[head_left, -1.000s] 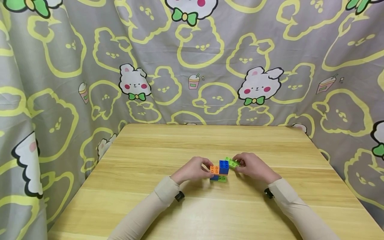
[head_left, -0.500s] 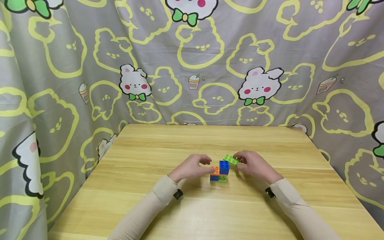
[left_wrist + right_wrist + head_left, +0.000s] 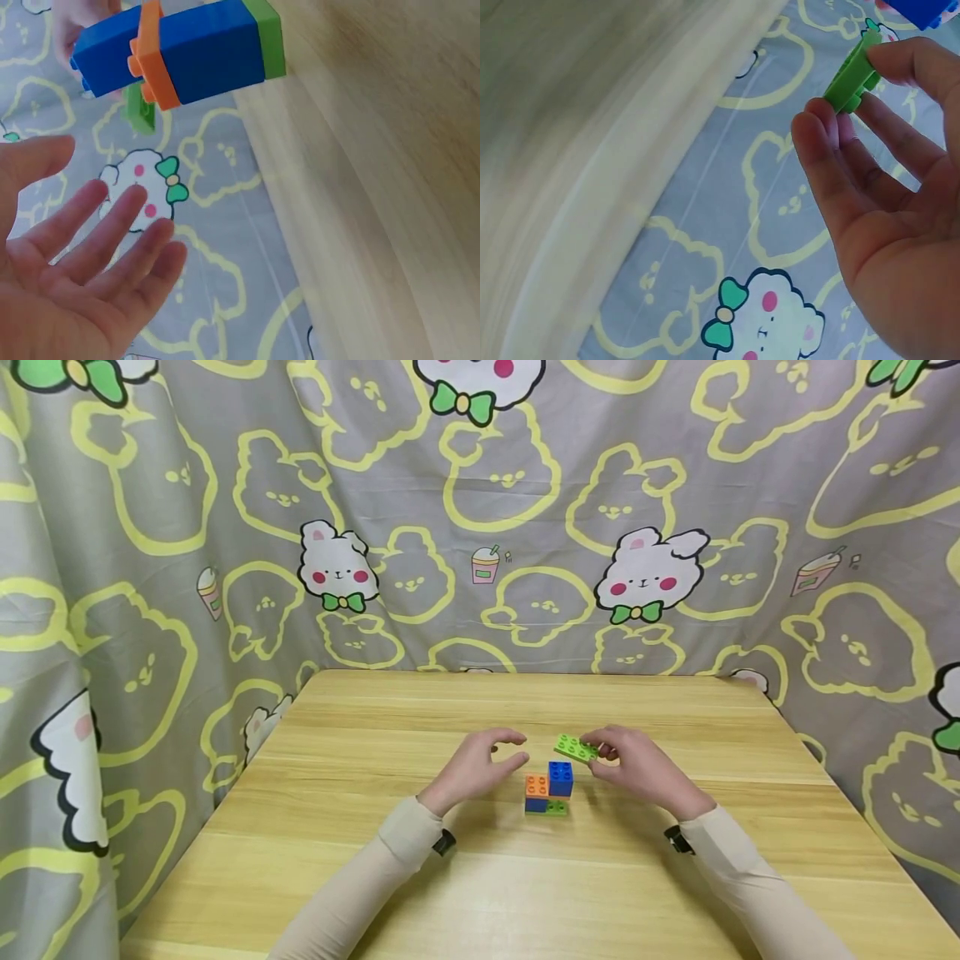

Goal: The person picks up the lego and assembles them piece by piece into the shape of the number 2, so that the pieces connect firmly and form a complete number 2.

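Observation:
My right hand [image 3: 647,772] pinches a light green studded building plate [image 3: 572,747] by its right end. In the right wrist view, thumb and fingers hold that plate [image 3: 853,75] by its edges. Just below it in the head view stands a block stack: a green base plate [image 3: 557,808], a lower blue brick [image 3: 536,805], a thin orange plate [image 3: 536,786] and an upper blue brick [image 3: 560,779] on the right. Left of the stack, my left hand [image 3: 474,770] has its fingers spread and holds nothing. The left wrist view shows this hand [image 3: 90,277] apart from the blocks.
The wooden table [image 3: 495,893] carries the stack near its middle. Behind and at the sides hangs a grey curtain [image 3: 465,610] with yellow outlines and white rabbits. A dark band-mounted device [image 3: 444,842] sits at the left wrist, another device [image 3: 678,839] at the right.
My left hand has let go of the stack and drawn back up and left. The green plate, in my right hand, has risen away from the stack. The stack has stayed in place.

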